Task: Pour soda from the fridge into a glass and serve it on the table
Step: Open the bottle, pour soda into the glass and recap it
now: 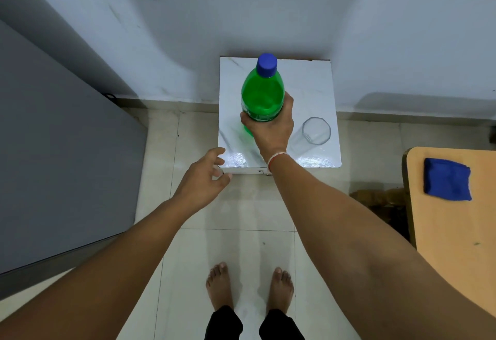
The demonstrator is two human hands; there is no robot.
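The stand [308, 82] is bare behind the bottle [261, 95] and along its left edge; the glass [315, 131] blocks the right front corner; the wall [268, 12] closes the back; open floor [193, 130] lies left.

Right hand [271, 127] at centre frame, arm stretched forward, its grip curled round a bottle. Left hand [204, 176] lower and left of it, fingers loosely spread, holding nothing. Bare feet at the bottom centre.
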